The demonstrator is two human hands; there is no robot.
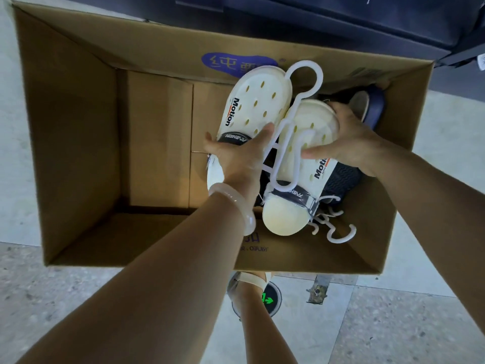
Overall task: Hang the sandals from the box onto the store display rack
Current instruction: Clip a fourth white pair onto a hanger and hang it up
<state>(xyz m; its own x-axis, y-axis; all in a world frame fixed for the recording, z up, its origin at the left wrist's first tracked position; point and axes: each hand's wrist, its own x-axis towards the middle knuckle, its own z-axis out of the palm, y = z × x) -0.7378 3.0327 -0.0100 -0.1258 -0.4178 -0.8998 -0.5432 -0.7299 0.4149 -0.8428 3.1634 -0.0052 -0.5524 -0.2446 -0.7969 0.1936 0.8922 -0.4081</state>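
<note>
A pair of cream sandals with "Motion" lettering sits over the open cardboard box [68, 143], joined by a white plastic hanger [294, 106] with a round hook at the top. My left hand [236, 156] grips the left sandal [257, 103] at its dark strap. My right hand [349, 137] grips the toe end of the right sandal [301, 164]. Dark navy sandals [372, 106] lie below in the box's right side, partly hidden.
Loose white hangers [338, 227] lie in the box near its front right. The box's left half shows bare cardboard bottom. A dark shelf base [341, 19] runs along the top. My sandalled foot [249, 287] stands on the speckled floor by a green floor sign.
</note>
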